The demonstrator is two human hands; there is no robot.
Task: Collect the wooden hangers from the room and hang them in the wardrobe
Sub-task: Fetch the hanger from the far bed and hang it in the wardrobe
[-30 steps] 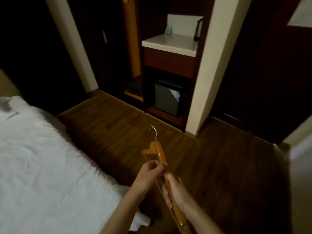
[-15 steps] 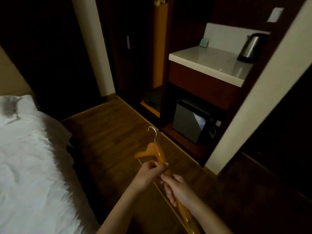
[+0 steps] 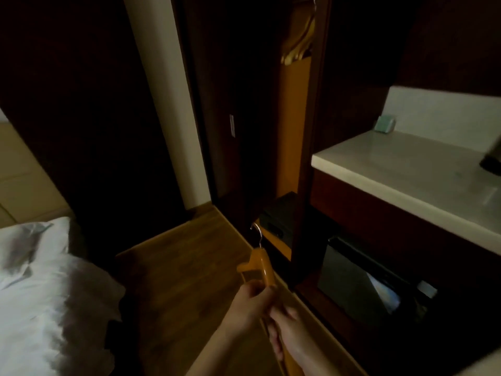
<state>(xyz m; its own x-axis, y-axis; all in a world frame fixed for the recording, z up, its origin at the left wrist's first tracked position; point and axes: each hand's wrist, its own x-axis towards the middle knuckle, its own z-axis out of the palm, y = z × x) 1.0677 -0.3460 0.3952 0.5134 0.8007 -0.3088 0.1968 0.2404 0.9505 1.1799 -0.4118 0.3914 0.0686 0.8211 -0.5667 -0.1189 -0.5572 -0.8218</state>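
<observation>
Low before the open wardrobe (image 3: 257, 131): both hands are gripping one wooden hanger (image 3: 261, 267), left hand (image 3: 250, 305) near its neck, right hand (image 3: 287, 329) along the arm, hook leading, likely for aiming at the rail beside the hung hangers (image 3: 298, 39).

ahead: open wardrobe (image 3: 271, 131) bay — tall dark gap, clear through its middle | top: hung hangers (image 3: 298, 42) crowd the right side | bottom: black box (image 3: 279, 218) fills the base | right: white counter (image 3: 406, 172) juts out | left: bed (image 3: 46, 294) — bare floor (image 3: 189, 267) between
</observation>
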